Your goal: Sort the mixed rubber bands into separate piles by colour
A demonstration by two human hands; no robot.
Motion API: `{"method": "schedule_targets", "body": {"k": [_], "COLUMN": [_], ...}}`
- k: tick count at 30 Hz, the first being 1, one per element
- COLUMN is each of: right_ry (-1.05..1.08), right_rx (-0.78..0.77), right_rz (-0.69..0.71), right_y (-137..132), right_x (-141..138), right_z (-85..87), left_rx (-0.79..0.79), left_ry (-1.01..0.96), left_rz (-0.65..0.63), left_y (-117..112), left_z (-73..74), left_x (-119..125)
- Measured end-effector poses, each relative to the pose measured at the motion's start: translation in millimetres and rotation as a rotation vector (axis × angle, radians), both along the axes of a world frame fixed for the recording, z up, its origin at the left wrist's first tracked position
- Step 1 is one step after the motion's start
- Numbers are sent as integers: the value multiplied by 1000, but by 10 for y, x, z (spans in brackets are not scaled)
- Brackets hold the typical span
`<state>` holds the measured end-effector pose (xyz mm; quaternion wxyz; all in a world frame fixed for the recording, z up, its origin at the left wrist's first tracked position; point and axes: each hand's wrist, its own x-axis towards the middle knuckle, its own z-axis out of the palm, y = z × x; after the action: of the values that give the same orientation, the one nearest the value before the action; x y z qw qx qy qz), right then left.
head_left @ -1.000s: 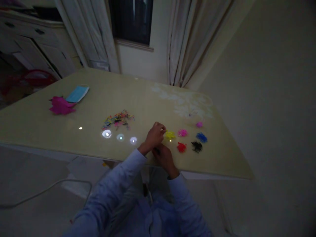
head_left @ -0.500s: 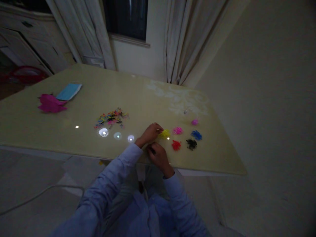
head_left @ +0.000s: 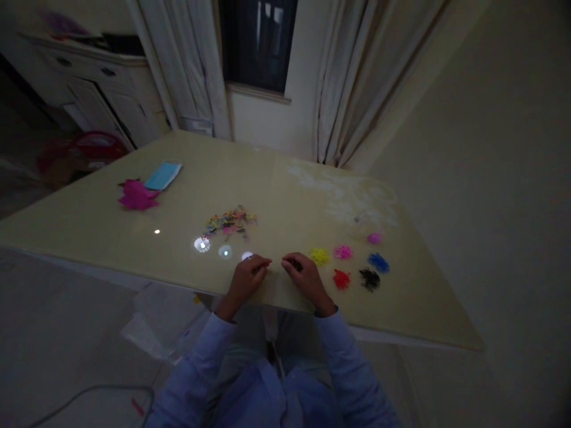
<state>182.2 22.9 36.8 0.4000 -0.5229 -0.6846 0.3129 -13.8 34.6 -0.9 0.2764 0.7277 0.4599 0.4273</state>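
My left hand (head_left: 247, 278) hovers over the table's near edge, thumb and fingertips pinched together; anything between them is too small to make out. Across a small gap, my right hand (head_left: 306, 278) has its fingers curled and pinched too, their contents hidden. Right of it lie small sorted piles of what look like rubber bands: yellow (head_left: 319, 256), pink (head_left: 343, 252), red (head_left: 341, 279), blue (head_left: 378, 262) and black (head_left: 370, 279). Beyond my left hand spreads a mixed-colour pile of bands (head_left: 229, 222).
On the far left of the pale table (head_left: 276, 190) lie a blue face mask (head_left: 163, 176) and a crumpled magenta piece (head_left: 138, 195). A small pink-purple lump (head_left: 373, 238) sits beyond the blue pile. Curtains (head_left: 343, 89) and a wall border the table.
My left hand has moved left, away from the yellow pile, and now sits apart from my right hand. The camera view has shifted, so the table appears lower and farther right.
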Motion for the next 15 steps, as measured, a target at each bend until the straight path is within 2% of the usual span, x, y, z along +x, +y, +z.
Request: {"method": "schedule_targets", "body": {"k": [3, 5, 9, 12, 15], "right_ry": [-76, -183, -545, -697, -728], "right_rx": [58, 43, -67, -113, -65], "right_rz": [56, 114, 113, 63, 44], "right_y": [365, 651, 1151, 1328, 1345], "right_x": [-221, -404, -749, -908, -999], "right_z": [137, 194, 184, 125, 83], "left_rx": [-22, -42, -66, -74, -83], "left_ry": [89, 138, 137, 125, 121], "left_rz": [-20, -10, 6, 15, 37], "left_y": [19, 34, 13, -13, -18], "left_z": [-9, -7, -6, 3, 21], "left_x": [54, 84, 87, 87, 105]}}
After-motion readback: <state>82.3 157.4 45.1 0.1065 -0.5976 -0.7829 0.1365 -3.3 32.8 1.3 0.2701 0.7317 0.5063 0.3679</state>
